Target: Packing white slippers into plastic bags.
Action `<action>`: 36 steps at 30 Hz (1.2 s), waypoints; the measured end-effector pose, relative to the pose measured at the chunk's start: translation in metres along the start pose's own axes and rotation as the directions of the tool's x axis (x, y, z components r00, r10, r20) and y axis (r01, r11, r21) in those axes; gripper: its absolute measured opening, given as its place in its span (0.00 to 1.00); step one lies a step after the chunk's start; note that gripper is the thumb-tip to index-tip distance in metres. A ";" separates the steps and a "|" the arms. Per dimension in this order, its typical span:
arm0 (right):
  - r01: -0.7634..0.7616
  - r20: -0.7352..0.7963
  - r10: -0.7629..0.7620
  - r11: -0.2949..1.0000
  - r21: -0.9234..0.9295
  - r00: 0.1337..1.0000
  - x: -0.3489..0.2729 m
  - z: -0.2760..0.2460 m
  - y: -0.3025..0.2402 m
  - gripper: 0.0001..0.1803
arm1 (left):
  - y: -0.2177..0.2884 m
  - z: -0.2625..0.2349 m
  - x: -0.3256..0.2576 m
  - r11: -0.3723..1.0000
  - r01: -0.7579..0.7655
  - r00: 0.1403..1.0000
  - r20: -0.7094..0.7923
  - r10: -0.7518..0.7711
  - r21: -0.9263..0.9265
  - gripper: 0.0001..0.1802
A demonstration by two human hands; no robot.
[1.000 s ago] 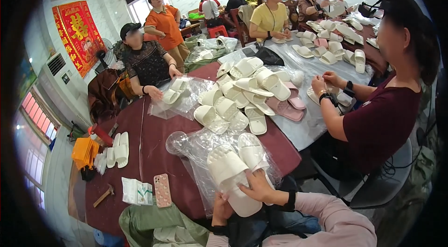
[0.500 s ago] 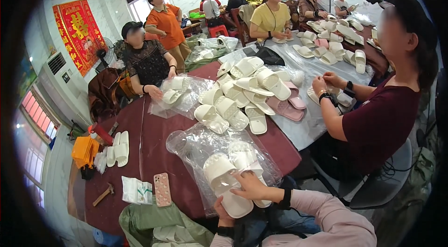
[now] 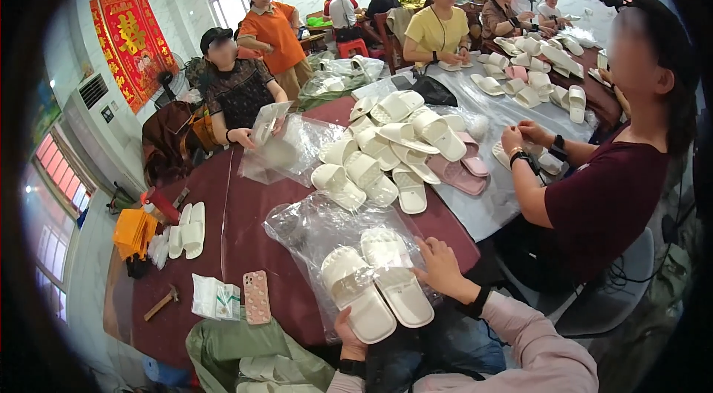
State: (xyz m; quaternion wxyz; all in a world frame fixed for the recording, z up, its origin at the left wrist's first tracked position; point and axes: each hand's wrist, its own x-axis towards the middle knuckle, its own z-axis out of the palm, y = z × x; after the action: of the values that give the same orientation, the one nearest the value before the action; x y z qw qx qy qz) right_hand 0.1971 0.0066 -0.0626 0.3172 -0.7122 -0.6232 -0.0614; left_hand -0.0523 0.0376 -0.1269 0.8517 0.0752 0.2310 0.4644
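A pair of white slippers (image 3: 377, 290) is going into a clear bag (image 3: 316, 226). The left hand (image 3: 347, 335) grips one slipper's heel; the right hand (image 3: 440, 268) grips the bag edge. Next, slide both fully inside

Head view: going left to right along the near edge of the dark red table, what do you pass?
Hammer → white packet → pink phone → left hand → pair of white slippers → right hand.
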 end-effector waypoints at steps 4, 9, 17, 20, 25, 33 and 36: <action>0.181 0.098 -0.173 0.981 -0.071 0.980 -0.004 0.022 0.022 0.20 | 0.000 0.012 0.005 0.981 0.131 0.985 -0.130 -0.112 0.145 0.25; 0.027 0.198 -0.035 0.999 0.039 0.980 -0.006 0.028 0.024 0.21 | 0.001 0.005 0.006 0.985 0.173 0.985 -0.026 -0.173 0.006 0.27; 0.068 0.259 -0.098 0.990 0.124 0.961 0.009 0.021 0.020 0.33 | -0.004 0.004 0.009 0.950 0.209 0.977 -0.082 -0.195 0.233 0.24; 0.106 0.248 -0.145 0.981 0.164 0.958 0.011 0.030 0.029 0.32 | -0.001 -0.001 0.013 0.954 0.253 0.966 0.004 -0.257 0.161 0.24; 0.102 0.295 -0.141 0.984 0.145 0.945 0.012 0.035 0.032 0.29 | 0.000 0.031 -0.003 0.958 0.277 0.938 0.195 -0.287 0.076 0.24; 0.057 0.208 -0.093 0.983 0.172 0.974 0.009 0.046 0.032 0.14 | -0.011 0.024 0.002 0.942 0.203 0.973 -0.168 -0.162 0.266 0.22; 0.035 0.129 -0.055 0.987 0.156 0.990 0.008 0.044 0.019 0.10 | -0.008 0.016 0.004 0.962 0.217 0.973 -0.115 -0.200 0.164 0.21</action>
State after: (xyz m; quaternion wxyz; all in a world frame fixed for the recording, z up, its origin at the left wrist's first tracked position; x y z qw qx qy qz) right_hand 0.2029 0.0363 -0.1012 0.3272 -0.6739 -0.6618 0.0272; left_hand -0.0366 0.0378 -0.1167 0.8736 0.1023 0.3187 0.3532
